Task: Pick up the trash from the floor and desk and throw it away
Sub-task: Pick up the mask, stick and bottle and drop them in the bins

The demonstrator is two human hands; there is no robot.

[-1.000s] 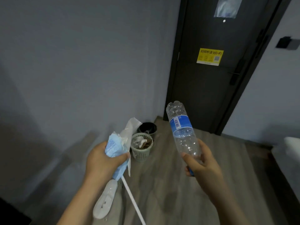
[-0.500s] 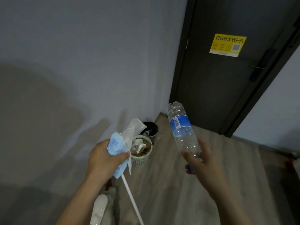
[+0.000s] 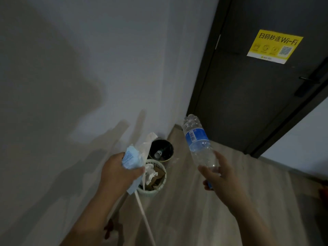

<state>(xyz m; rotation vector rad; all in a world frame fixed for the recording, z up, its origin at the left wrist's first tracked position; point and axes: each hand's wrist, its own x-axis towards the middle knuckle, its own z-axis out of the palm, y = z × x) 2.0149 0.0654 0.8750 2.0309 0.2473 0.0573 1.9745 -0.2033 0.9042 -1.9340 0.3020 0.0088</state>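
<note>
My left hand (image 3: 118, 173) grips a bundle of trash: a light blue wrapper (image 3: 130, 158), a clear plastic film (image 3: 146, 145) and a long white stick (image 3: 143, 213) that hangs down from it. My right hand (image 3: 219, 177) holds an empty clear plastic bottle (image 3: 197, 141) with a blue label, base pointing up and away. Just beyond my left hand a pale green mesh wastebasket (image 3: 160, 187) stands on the floor with paper and brown scraps in it. Behind it stands a dark round bin (image 3: 161, 150).
Both bins stand against the grey wall (image 3: 88, 77) on the left, near the corner by a dark door (image 3: 257, 96) with a yellow Wi-Fi sticker (image 3: 274, 46). The wooden floor (image 3: 195, 219) runs to the right. Something reddish (image 3: 111, 228) lies low by the wall.
I have come closer to the bins and the view has tilted down. The white object near my left arm has left the frame. Both hands keep the same hold.
</note>
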